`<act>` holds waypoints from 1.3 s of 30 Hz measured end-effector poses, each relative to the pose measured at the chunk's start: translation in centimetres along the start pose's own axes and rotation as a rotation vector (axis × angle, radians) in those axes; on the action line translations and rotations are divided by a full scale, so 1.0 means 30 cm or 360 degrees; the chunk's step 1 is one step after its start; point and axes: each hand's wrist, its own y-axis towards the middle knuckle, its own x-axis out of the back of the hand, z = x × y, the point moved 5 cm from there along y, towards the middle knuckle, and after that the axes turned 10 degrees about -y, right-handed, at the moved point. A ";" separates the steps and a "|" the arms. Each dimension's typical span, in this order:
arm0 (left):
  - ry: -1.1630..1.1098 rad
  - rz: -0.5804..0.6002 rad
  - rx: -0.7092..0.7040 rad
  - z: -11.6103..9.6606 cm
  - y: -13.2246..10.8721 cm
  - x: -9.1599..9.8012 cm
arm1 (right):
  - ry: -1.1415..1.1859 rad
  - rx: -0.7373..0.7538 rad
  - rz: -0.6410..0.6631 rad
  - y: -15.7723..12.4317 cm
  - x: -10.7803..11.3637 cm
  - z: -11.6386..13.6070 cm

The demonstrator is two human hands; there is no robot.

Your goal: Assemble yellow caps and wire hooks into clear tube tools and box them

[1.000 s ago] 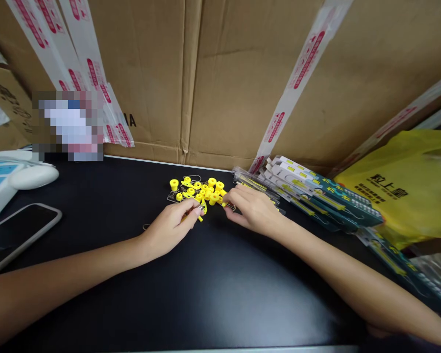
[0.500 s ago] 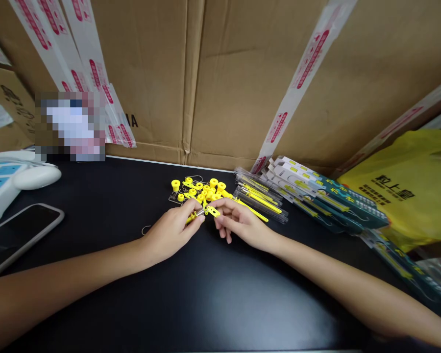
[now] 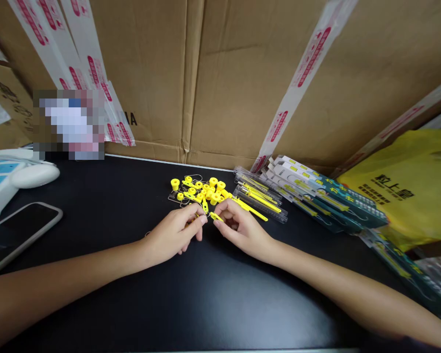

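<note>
My left hand [image 3: 174, 230] is closed, thumb against fingertips, around a thin yellow rod [image 3: 197, 215] with a metal end, mostly hidden by the fingers. A small wire loop [image 3: 208, 214] shows at its fingertips. My right hand [image 3: 244, 225] pinches a small flat yellow tab [image 3: 215, 216] between thumb and forefinger, close to that loop; I cannot tell whether they touch. Just beyond both hands lies a pile of yellow plastic caps [image 3: 213, 182], with more flat yellow tabs [image 3: 193, 197] and metal springs [image 3: 174, 197] among them.
Clear tubes with yellow rods [image 3: 259, 196] lie right of the pile. Packaged hook scales [image 3: 327, 191] are stacked farther right, beside a yellow bag [image 3: 400, 186]. A phone [image 3: 22, 235] and a white power strip [image 3: 3, 176] sit left. Cardboard boxes [image 3: 228, 88] stand behind the black table [image 3: 213, 299].
The right hand's fingers have closed more, and its yellow tab has turned edge-on. My left hand has rolled slightly, so the rod and its metal end are now more hidden.
</note>
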 end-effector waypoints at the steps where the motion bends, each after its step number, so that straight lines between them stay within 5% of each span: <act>1: -0.0069 0.0018 0.0035 0.008 0.001 -0.004 | -0.0044 0.0013 -0.0013 -0.001 -0.001 -0.002; 39: -0.0292 0.0027 0.0127 0.060 0.011 -0.014 | -0.0879 0.0293 -0.0178 -0.016 -0.008 0.018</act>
